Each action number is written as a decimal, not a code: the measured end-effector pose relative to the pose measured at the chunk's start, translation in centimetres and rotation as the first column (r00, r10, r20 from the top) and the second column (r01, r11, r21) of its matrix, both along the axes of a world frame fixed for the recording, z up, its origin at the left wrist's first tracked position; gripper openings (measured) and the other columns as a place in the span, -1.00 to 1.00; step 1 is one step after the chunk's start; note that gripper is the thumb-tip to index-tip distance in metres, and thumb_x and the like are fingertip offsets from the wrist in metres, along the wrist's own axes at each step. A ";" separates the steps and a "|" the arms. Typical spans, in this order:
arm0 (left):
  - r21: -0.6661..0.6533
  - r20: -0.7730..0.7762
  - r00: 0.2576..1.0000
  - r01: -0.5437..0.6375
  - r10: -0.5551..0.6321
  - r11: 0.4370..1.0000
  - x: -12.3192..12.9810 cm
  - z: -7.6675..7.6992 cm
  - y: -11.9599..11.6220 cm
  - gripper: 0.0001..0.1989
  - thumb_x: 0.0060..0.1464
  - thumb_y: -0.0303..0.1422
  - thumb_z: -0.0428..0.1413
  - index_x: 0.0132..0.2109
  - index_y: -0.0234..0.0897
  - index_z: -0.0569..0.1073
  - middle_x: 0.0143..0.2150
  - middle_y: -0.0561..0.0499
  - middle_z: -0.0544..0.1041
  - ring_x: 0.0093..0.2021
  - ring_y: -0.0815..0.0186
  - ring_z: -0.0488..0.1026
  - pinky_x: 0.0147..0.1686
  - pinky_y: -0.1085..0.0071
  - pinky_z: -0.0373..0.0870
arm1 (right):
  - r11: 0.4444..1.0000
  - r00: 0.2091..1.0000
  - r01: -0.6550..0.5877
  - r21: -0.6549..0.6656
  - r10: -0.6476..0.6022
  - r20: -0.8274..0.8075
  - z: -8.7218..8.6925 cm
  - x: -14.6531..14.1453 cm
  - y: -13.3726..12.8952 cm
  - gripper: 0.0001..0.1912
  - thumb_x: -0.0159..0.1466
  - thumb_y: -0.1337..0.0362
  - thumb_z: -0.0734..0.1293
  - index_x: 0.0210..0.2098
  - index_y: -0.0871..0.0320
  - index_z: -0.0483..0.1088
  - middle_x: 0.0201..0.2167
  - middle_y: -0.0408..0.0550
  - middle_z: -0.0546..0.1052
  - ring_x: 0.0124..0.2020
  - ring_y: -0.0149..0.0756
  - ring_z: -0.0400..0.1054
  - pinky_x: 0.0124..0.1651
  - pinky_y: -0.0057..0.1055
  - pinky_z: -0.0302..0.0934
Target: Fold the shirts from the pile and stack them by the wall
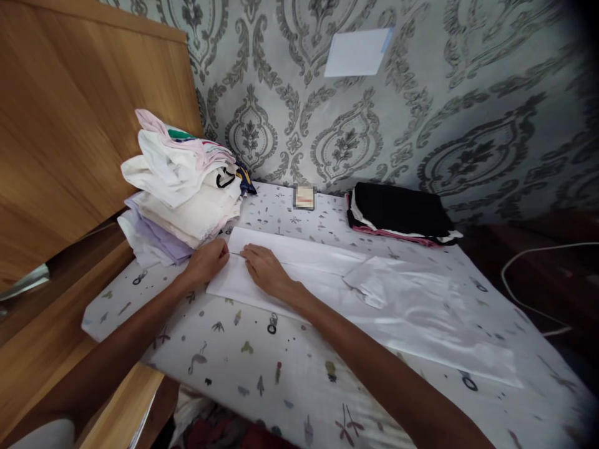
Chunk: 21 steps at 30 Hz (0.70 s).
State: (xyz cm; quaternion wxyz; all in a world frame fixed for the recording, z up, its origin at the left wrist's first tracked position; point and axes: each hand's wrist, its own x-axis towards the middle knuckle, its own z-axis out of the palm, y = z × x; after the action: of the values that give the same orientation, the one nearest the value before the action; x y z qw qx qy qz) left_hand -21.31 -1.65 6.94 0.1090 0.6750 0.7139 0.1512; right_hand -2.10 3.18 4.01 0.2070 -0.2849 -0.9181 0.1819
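A long white garment point(318, 274) lies flat in a strip across the patterned cloth, with a crumpled fold near its middle and a looser, wrinkled right part. At its left end, the fingers of my left hand point(209, 260) are curled closed and pinch the edge of the fabric. Just to the right, my right hand point(266, 271) rests palm down on the garment, fingers stretched over a crease. Whether the garment is a shirt or trousers I cannot tell.
A tall pile of clothes point(182, 199) stands at the left by a wooden panel point(93, 112). Folded dark clothes point(402, 212) lie back right, and a small blurred box point(304, 197) sits by the wallpapered wall. A white cable point(524, 252) hangs beyond the right edge.
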 end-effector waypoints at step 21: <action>0.356 -0.085 0.971 0.241 -0.225 0.903 0.6 -2.5 -0.3 -0.67 0.22 -0.51 -0.12 0.09 -0.29 0.35 0.13 -0.23 0.43 0.18 0.09 0.36 0.16 0.07 0.34 | 0.995 0.992 0.055 -0.078 -0.046 0.115 -0.2 -0.9 -1.2 -0.43 0.47 0.15 0.04 0.38 0.29 0.15 0.43 0.22 0.14 0.48 -0.08 -0.11 0.47 0.08 -0.26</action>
State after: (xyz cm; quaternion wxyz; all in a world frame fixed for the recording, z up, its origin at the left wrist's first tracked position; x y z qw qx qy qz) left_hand -20.70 -1.98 4.48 -0.0154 0.7670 0.5898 0.2523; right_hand -3.02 1.93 3.79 0.1475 -0.3260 -0.9127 0.1974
